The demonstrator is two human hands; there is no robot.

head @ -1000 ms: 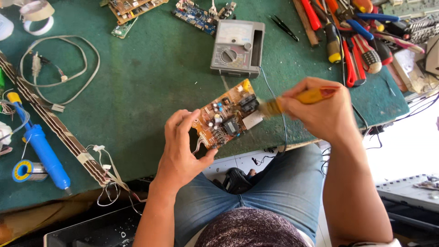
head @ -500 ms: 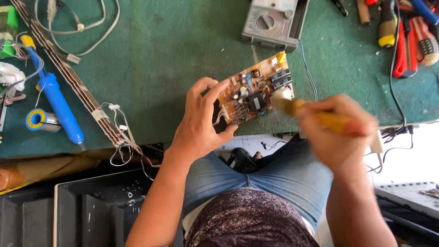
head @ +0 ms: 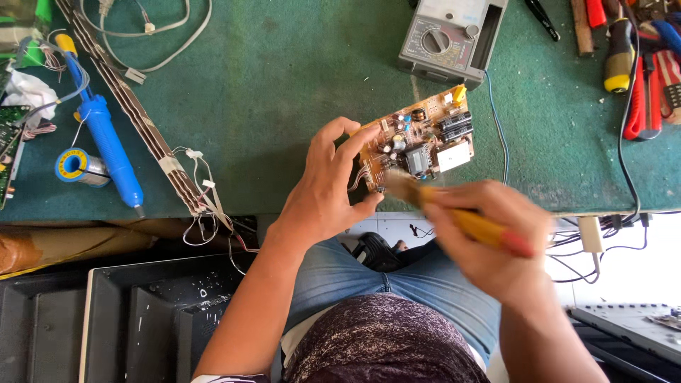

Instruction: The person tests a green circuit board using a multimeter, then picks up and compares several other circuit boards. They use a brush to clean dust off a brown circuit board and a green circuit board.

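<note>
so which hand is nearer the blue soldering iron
Left. The left hand grips the circuit board, well right of the soldering iron; the right hand, with the brush, is farther right.

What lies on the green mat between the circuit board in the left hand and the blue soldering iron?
In the head view, a long striped strip with white wires crosses the green mat between the circuit board and the blue soldering iron; otherwise bare mat.

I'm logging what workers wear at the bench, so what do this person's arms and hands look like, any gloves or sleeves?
No gloves: the left hand and right hand are bare, with no rings, watch or bands visible. Both forearms are uncovered too; no sleeve shows.
</note>
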